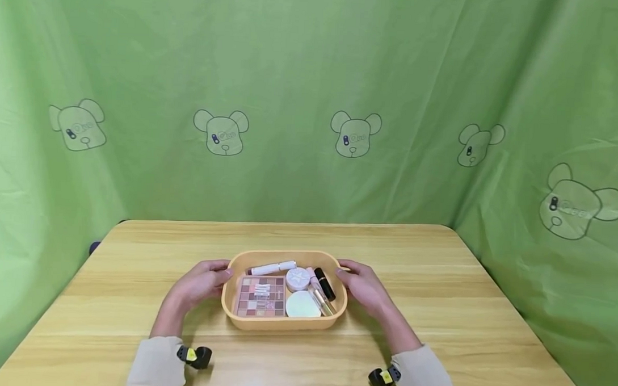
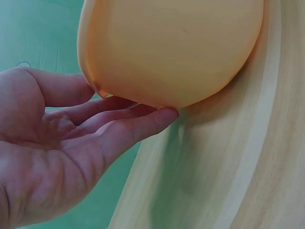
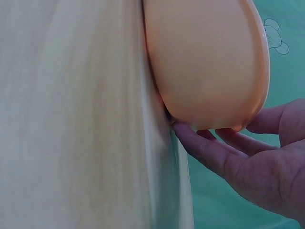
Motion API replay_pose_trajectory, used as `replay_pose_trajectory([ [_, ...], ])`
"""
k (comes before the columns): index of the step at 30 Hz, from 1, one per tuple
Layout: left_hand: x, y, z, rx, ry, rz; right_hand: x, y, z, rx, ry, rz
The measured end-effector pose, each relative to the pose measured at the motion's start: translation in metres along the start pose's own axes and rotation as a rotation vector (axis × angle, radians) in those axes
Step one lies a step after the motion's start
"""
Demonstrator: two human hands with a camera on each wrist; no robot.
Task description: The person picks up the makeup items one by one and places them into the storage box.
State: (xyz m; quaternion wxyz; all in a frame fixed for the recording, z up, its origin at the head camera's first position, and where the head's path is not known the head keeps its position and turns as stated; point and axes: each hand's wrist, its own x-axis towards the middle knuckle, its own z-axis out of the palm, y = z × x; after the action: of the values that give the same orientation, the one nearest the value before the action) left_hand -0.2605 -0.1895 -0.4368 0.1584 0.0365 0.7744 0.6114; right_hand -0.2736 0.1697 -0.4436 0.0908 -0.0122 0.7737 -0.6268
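Note:
Both hands hold an orange-yellow plastic tray (image 1: 284, 324) at its short ends. My left hand (image 1: 203, 283) has its thumb at the rim and its fingers along the outer wall and lower edge, as the left wrist view shows. The right hand (image 1: 364, 288) grips the opposite end the same way. In the tray lie an eyeshadow palette (image 1: 260, 297), a white tube (image 1: 273, 268), a round case with a star (image 1: 298, 279) and a pale round compact (image 1: 303, 304). A black tube (image 1: 324, 284), a gold-toned tube (image 1: 323, 302) and a pink tube (image 1: 314, 279) lie at the right.
The tray is over a wood-grain table (image 1: 282, 362), near its middle. A green curtain (image 1: 289, 181) printed with bear heads surrounds the back and sides. Each wrist wears a black strap device, such as the left one (image 1: 195, 356).

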Motion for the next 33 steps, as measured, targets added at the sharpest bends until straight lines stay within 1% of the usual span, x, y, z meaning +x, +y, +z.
replay_pose_trajectory([
  [10, -0.002, 0.004, -0.001, 0.012, 0.004, -0.021, 0.000, -0.003, 0.005, -0.023, 0.009, -0.002],
  [20, -0.003, 0.005, -0.002, 0.031, 0.027, -0.041, -0.002, -0.005, 0.008, -0.048, 0.024, 0.001],
  [25, -0.003, 0.005, -0.002, 0.040, 0.029, -0.043, -0.002, -0.006, 0.008, -0.056, 0.014, -0.006],
  [27, -0.003, 0.006, -0.002, 0.049, 0.032, -0.041, -0.002, -0.006, 0.008, -0.085, 0.022, -0.011],
  [29, -0.004, 0.007, -0.003, 0.058, 0.043, -0.036, -0.003, -0.007, 0.007, -0.141, 0.042, -0.019],
  [33, -0.006, 0.010, -0.003, 0.132, 0.130, -0.028, -0.004, -0.011, 0.004, -0.259, 0.099, -0.046],
])
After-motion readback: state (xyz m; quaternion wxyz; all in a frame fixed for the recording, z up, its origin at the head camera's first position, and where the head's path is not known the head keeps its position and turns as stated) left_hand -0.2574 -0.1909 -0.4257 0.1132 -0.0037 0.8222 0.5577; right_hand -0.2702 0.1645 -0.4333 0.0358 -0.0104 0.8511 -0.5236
